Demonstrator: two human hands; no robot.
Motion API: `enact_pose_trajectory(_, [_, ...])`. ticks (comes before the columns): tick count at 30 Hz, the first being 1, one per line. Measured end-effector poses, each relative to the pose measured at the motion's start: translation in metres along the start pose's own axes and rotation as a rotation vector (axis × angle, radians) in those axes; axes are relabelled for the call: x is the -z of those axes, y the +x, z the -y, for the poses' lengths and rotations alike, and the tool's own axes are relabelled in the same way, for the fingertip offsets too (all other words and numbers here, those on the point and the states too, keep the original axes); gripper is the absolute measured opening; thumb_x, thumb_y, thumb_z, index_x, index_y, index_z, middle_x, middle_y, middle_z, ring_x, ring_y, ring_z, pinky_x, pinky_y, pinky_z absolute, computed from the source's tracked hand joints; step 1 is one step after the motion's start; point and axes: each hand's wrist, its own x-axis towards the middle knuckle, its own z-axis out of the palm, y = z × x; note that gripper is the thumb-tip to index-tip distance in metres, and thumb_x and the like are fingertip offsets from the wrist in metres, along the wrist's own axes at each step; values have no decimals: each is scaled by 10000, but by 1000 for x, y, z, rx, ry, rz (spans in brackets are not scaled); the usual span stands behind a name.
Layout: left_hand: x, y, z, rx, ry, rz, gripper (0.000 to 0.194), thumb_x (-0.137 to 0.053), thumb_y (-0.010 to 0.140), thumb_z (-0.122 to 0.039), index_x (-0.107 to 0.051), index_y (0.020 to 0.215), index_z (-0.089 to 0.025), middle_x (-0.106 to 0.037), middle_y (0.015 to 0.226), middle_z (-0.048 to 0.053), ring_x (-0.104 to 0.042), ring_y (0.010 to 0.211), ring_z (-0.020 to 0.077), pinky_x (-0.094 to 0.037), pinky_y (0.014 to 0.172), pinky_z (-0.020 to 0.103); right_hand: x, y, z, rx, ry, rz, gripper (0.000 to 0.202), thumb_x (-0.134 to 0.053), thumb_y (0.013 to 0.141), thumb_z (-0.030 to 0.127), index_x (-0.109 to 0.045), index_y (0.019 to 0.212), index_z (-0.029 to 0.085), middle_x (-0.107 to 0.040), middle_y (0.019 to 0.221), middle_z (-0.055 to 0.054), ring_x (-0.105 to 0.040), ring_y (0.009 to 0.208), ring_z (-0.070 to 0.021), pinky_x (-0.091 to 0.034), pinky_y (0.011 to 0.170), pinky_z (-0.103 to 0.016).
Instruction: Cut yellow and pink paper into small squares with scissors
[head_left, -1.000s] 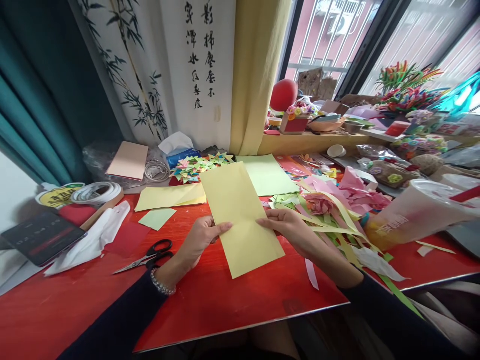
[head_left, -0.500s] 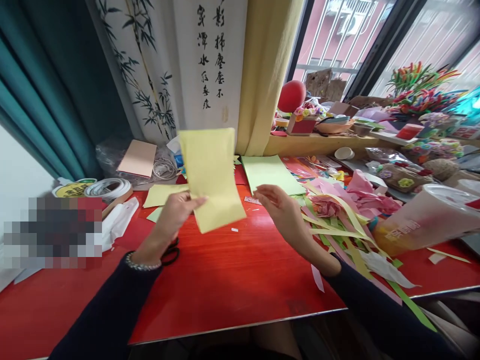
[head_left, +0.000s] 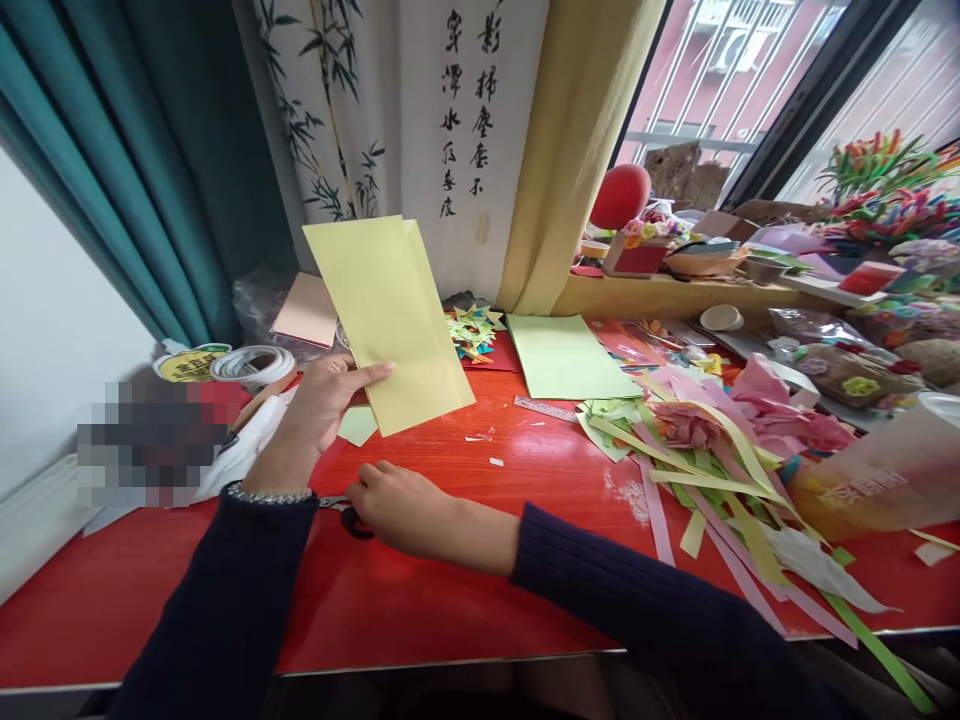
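A sheet of yellow paper (head_left: 394, 320), folded lengthwise with its two layers slightly apart, stands tilted in my left hand (head_left: 322, 405). The thumb presses on its lower left edge. Below, my right hand (head_left: 401, 510) has its fingers closed on the scissors (head_left: 356, 523) at the table top. A black handle loop and a bit of metal blade show by my left wrist; the rest is hidden under the right hand. Behind the left hand's fingers lies a pale green paper piece (head_left: 358, 425).
Light green sheets (head_left: 570, 355) lie at the back, beside folded paper stars (head_left: 475, 332). A ruler (head_left: 546, 409) lies before them. Paper strips (head_left: 705, 480) and a plastic cup (head_left: 885, 470) crowd the right. A cable coil (head_left: 253, 365) sits left on the red table (head_left: 450, 610).
My right hand has moved left and down from beside the paper to the scissors. The yellow paper has been lifted and tilted left in my left hand. The view has turned slightly left.
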Motion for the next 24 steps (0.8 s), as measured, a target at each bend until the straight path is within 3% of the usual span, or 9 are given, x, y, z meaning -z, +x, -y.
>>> enact_pose_trajectory(4, [-2,-3,-4,0,-5,-6,303,-757,596,-272,-687,862,-144,-714,883,84,-657,794,210,-542,706,300,28,-41,-5,-169,106,125,115,-541,757,149,-603,833,87,-614,774,-118,-556,616,-183,-358,448,-272])
enact_pose_trajectory(7, [-7,-6,-8,5,-9,-4,313,-751,604,-283,-687,880,-150,-706,923,94,-650,819,212,-543,682,283,43,-83,-18,-300,363,193,89,-597,696,205,-602,738,127,-570,635,-36,-488,522,-125,-315,438,-248])
enact_pose_trajectory(10, [-13,-10,-10,6,-22,-5,289,-745,611,-288,-687,865,-163,-703,936,89,-648,819,211,-544,637,264,43,-118,-36,-429,858,42,217,-605,693,184,-578,908,179,-543,738,5,-494,616,-101,-390,526,-223])
enact_pose_trajectory(14, [-21,-14,-11,-50,-34,-38,249,-742,619,-289,-691,836,-179,-706,934,73,-648,854,226,-546,634,264,26,-140,-56,-449,1450,-209,485,-664,696,247,-450,1131,228,-477,809,16,-483,680,-99,-422,589,-238])
enact_pose_trajectory(17, [-26,-16,-9,-62,-51,-45,261,-743,626,-293,-695,854,-176,-708,932,67,-643,890,233,-549,672,273,19,-141,-62,-461,1499,-231,597,-753,609,293,-492,1141,223,-462,786,26,-452,650,-90,-392,595,-239])
enact_pose_trajectory(21, [-32,-16,-7,-25,-59,-12,268,-748,635,-276,-695,869,-156,-707,951,70,-641,903,222,-549,716,275,20,-142,-65,-485,1450,-300,552,-730,625,399,-571,1114,198,-503,832,-2,-463,706,-112,-379,649,-262])
enact_pose_trajectory(24, [-36,-18,-6,-20,-56,-11,233,-742,646,-260,-701,855,-166,-709,952,54,-638,912,206,-543,745,265,21,-144,-66,-508,1445,-363,618,-706,625,490,-578,1132,160,-512,753,2,-441,637,-104,-355,596,-259])
